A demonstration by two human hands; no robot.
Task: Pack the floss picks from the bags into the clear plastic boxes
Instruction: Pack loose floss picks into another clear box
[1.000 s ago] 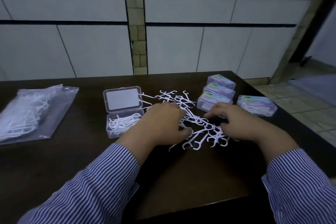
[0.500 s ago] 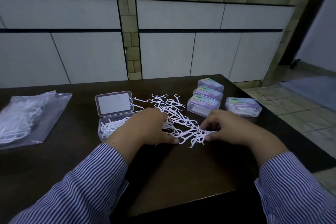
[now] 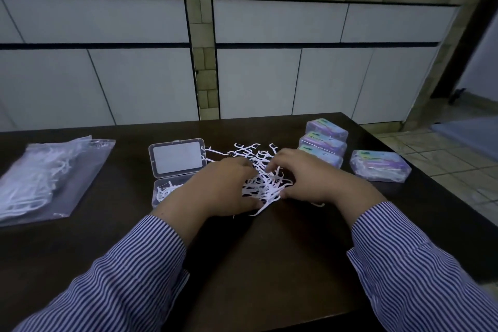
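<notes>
Two hands [image 3: 265, 183] — perhaps four shut boxes [image 3: 380, 166]

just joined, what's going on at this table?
A person is packing floss picks into clear boxes. Both hands, left hand and right hand, gather the loose pile of picks mid-table. The open box beside the left hand is partly filled. Four closed boxes sit right; a bag of picks lies far left.
</notes>
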